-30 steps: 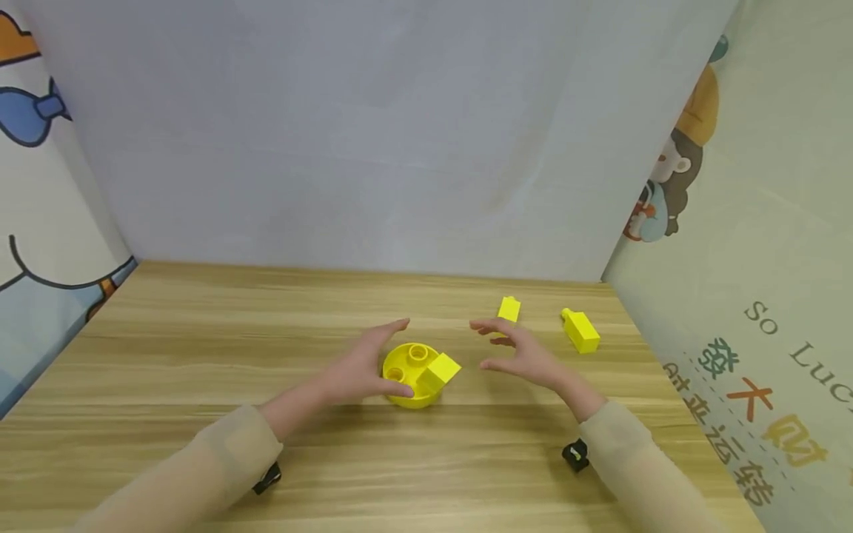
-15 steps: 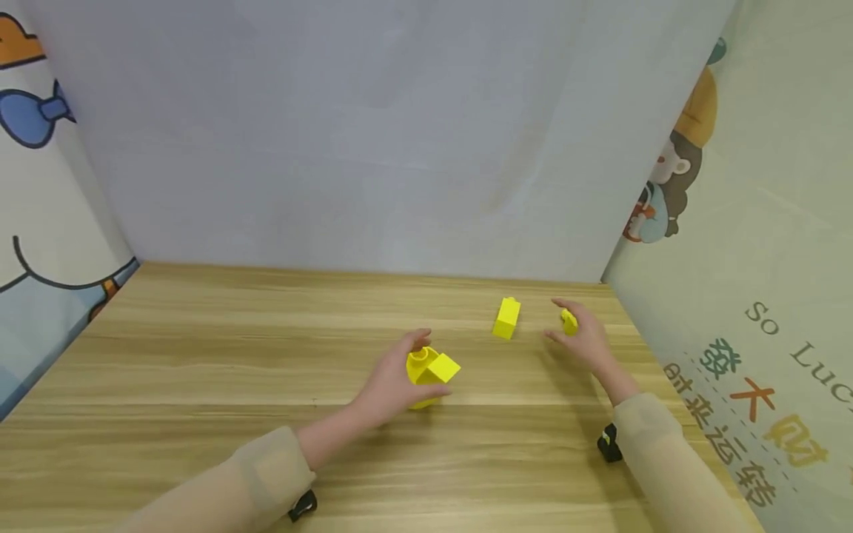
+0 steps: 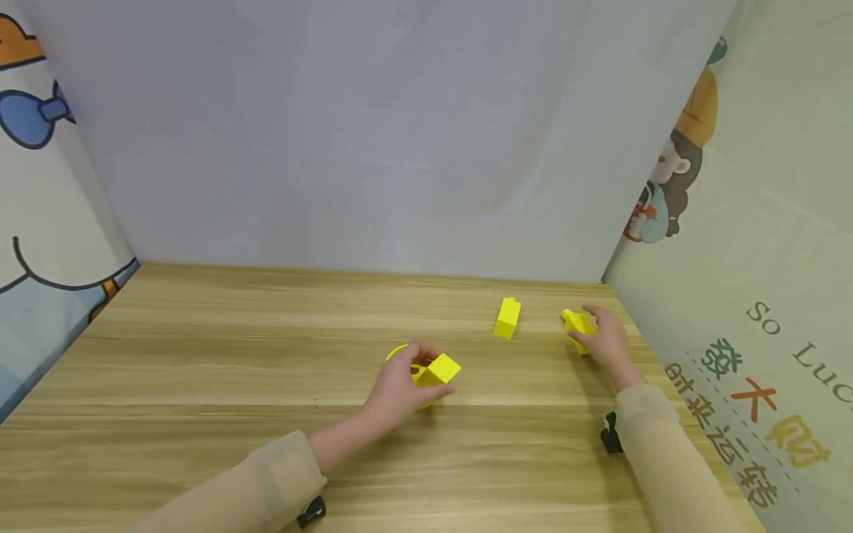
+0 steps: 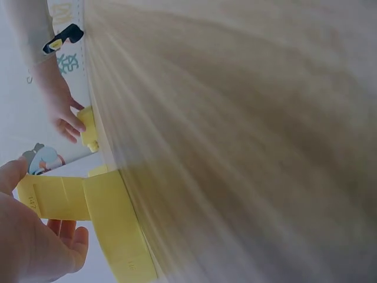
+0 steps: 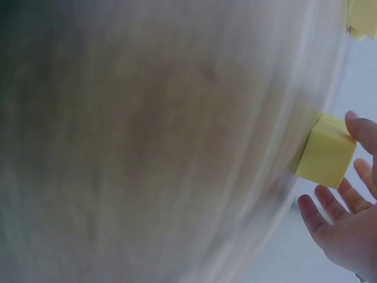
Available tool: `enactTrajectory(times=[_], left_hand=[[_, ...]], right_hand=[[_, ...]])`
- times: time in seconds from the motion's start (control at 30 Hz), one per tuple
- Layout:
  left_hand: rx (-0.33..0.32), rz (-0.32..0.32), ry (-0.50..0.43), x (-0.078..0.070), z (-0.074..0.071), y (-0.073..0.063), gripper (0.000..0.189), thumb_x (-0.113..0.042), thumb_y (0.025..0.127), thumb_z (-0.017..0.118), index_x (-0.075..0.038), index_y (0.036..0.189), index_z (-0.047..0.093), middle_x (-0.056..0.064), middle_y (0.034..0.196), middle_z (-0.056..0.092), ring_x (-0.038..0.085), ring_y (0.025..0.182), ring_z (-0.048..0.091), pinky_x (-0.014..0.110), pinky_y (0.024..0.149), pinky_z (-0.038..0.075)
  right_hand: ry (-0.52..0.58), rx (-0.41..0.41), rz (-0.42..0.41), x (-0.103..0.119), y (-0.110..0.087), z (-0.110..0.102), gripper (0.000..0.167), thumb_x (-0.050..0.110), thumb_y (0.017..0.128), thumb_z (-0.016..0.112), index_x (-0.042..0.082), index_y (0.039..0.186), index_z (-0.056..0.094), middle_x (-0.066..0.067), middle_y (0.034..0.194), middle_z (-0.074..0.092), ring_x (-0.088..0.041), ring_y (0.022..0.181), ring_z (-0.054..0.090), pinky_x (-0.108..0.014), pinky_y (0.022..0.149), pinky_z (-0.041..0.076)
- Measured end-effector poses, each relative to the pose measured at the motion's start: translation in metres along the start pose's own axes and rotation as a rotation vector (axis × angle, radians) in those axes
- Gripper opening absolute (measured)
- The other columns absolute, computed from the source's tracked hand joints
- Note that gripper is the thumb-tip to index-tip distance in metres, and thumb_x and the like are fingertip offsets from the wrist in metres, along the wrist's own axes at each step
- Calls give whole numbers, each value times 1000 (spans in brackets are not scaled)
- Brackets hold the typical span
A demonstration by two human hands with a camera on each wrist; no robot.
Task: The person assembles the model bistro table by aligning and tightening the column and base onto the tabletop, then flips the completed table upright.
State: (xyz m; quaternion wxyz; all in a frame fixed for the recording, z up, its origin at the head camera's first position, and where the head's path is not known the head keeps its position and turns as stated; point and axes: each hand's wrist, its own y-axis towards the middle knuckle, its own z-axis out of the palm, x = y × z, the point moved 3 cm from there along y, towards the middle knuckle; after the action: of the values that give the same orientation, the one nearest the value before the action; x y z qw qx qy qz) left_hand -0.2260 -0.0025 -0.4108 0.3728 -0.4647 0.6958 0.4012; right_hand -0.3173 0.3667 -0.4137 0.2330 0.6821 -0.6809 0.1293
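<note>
A yellow round base [image 3: 396, 351] with sockets sits on the wooden table, and a yellow block [image 3: 444, 368] stands up from it, leaning slightly. My left hand [image 3: 395, 386] holds this block, thumb on the near side and fingers on the far side; it hides much of the base. In the left wrist view the block [image 4: 62, 197] joins the base [image 4: 118, 230]. Far right, my right hand [image 3: 608, 342] is around a second yellow block [image 3: 578, 323] with a peg end, lying on the table. The right wrist view shows the thumb over its edge and the other fingers spread beside it.
Another yellow pegged block [image 3: 507, 318] lies between the two hands, towards the back of the wooden table [image 3: 266, 318]. A pale cloth wall [image 3: 366, 148] rises behind the table, with printed cloths at both sides.
My left hand has moved right, from the round base to its upright block. My right hand has travelled right to the far block, then drawn slightly back around it. The blocks look unmoved.
</note>
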Motion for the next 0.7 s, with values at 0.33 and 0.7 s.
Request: enactTrajectory(times=[0.33, 0.7], left_hand=[[-15, 35, 41, 2, -8, -2, 38, -17, 70, 83, -11, 102, 62, -2, 100, 64, 17, 95, 59, 38, 85, 51], [102, 100, 109, 7, -35, -1, 39, -18, 74, 81, -12, 109, 67, -2, 104, 62, 21, 95, 56, 39, 83, 50]], right_hand=[[19, -8, 106, -5, -1, 3, 53, 14, 86, 66, -11, 128, 46, -36, 116, 50, -45, 103, 49, -53, 88, 45], [71, -48, 133, 11, -10, -8, 46, 15, 89, 63, -9, 126, 51, -32, 119, 51, -42, 105, 50, -50, 87, 46]])
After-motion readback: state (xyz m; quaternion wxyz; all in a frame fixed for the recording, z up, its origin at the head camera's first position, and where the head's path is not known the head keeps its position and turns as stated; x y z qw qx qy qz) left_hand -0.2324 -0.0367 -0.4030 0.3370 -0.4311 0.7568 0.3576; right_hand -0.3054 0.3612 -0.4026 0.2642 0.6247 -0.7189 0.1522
